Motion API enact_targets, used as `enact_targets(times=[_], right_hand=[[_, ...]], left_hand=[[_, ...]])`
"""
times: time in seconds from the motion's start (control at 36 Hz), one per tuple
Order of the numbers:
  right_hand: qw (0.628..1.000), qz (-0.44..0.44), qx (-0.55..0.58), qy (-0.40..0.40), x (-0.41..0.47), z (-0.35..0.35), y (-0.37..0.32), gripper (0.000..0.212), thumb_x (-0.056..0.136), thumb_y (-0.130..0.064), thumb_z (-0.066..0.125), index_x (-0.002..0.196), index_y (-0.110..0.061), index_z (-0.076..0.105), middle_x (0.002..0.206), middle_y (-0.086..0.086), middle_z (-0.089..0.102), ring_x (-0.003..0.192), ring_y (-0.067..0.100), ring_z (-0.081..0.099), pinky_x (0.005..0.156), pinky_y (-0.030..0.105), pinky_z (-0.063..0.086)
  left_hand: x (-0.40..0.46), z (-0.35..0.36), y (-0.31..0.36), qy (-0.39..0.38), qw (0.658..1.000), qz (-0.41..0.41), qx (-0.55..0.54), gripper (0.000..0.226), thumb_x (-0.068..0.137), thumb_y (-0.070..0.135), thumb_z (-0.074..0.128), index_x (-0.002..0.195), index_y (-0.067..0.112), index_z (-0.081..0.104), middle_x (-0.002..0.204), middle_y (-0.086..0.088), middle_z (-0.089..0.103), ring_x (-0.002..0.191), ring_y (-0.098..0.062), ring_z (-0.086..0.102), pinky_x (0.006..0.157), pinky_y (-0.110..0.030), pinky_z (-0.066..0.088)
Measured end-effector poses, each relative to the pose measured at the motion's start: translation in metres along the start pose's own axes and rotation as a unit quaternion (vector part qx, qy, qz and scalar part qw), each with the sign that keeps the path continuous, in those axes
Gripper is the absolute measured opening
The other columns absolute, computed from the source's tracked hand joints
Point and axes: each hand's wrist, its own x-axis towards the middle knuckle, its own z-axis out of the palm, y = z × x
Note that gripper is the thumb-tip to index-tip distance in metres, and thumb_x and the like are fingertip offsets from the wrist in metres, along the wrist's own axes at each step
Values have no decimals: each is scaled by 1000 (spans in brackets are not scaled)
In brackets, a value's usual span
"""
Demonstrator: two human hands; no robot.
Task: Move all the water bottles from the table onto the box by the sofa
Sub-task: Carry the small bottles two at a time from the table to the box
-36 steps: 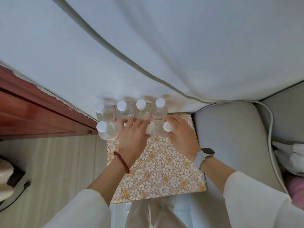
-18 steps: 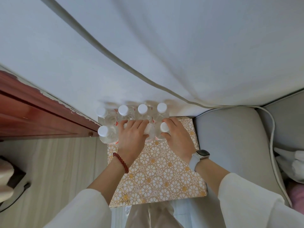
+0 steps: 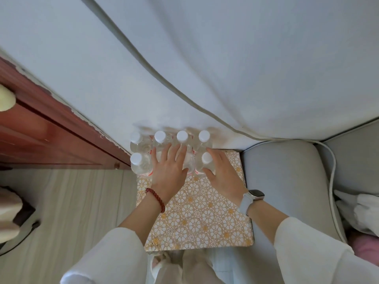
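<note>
Since both my hands sit at the near row, everything's right under my fingers: left hand spread flat over a hidden bottle, right hand loosely cupping the upright bottle. I count six visible caps, all standing on the far end of the patterned box beside the sofa.

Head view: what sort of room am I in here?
Most likely a home living room: a grey sofa stands against a white wall, with wood-look flooring and a patterned box holding water bottles.
</note>
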Motion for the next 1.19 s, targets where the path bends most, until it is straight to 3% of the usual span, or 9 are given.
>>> enact_targets(times=[0.06,0.19,0.31,0.44,0.61,0.67,0.78,1.03,1.19], right_hand=[[999,-6,-1,36,-8,-4,-9,46,87,-9,54,130,-5,39,132,15,43,120,28,44,98,35,44],[997,-35,17,60,-30,-7,-58,32,90,-9,48,122,-7,47,122,11,50,112,22,50,88,24,42],[996,-76,24,-32,-52,11,-124,29,93,-16,45,119,-9,53,118,10,58,108,22,56,91,34,48],[973,-151,14,-173,-106,56,-233,31,94,-22,43,120,-11,54,120,6,61,108,17,58,94,30,45],[926,-259,-2,-275,-234,145,-368,27,92,-18,48,114,-8,59,112,7,66,107,19,60,78,8,39],[899,-302,-4,-318,-290,180,-414,27,93,-19,47,115,-7,58,113,7,65,107,19,59,76,8,37],[830,-387,-6,-402,-417,253,-497,28,93,-20,46,115,-8,57,116,9,64,109,22,58,96,30,42],[621,-555,-90,-545,-695,389,-602,26,92,-20,48,112,-8,59,109,12,66,102,25,59,89,28,41],[461,-642,-125,-599,-867,464,-638,26,94,-24,46,114,-14,57,110,7,64,100,22,61,85,34,49]], left_hand=[[-8,-12,1,-1,1000,-18,-20,68,67,27,77,127,12,50,127,-13,56,122,-35,48,99,-66,29],[-50,-54,-13,41,992,-78,-89,50,77,23,70,123,13,52,128,-13,54,123,-35,47,101,-61,30],[-111,-97,-47,92,968,-173,-153,38,82,18,62,119,10,56,120,-12,57,115,-32,52,93,-49,42],[-244,-154,-98,120,945,-278,-122,35,86,18,55,121,11,56,120,-9,59,110,-31,53,93,-45,38],[-473,-222,-138,192,860,-466,-83,38,90,27,51,127,18,50,125,-5,55,117,-28,45,96,-42,35],[-557,-242,-139,215,829,-512,-64,37,90,28,51,126,17,52,123,-5,57,118,-28,47,97,-42,35],[-726,-270,-131,257,727,-636,-20,31,87,26,56,116,15,58,112,-9,61,107,-32,54,91,-43,39],[-1027,-280,-48,344,459,-819,20,32,86,23,58,116,12,59,115,-11,61,109,-31,54,92,-44,44],[-1177,-271,12,336,300,-892,31,36,90,29,51,123,16,53,123,-6,56,116,-24,49,98,-41,36]])
